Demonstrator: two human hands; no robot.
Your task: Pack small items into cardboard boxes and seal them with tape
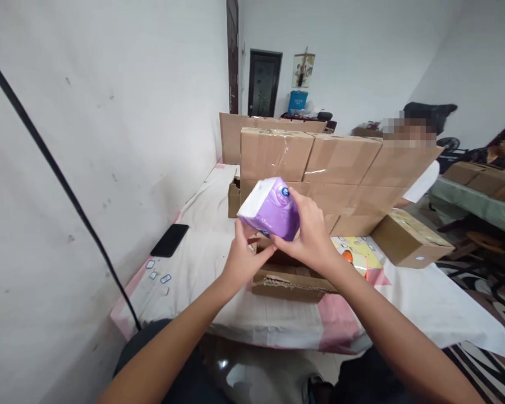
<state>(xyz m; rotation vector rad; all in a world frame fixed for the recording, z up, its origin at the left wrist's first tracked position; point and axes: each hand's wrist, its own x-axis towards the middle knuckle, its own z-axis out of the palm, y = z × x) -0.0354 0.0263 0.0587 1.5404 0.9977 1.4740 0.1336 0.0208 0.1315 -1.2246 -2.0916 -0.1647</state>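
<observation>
Status: the left hand (pixel 246 255) and right hand (pixel 309 224) jointly grip one purple-and-white pack (pixel 278 213), positioned above an open carton (pixel 292 290). That carton appears unsealed, its contents unclear; three top-row cartons (pixel 275 157) beyond the hands appear taped. Count: one tape roll (pixel 361 265) right of the right hand; one phone (pixel 169 240) left of the left hand.
</observation>
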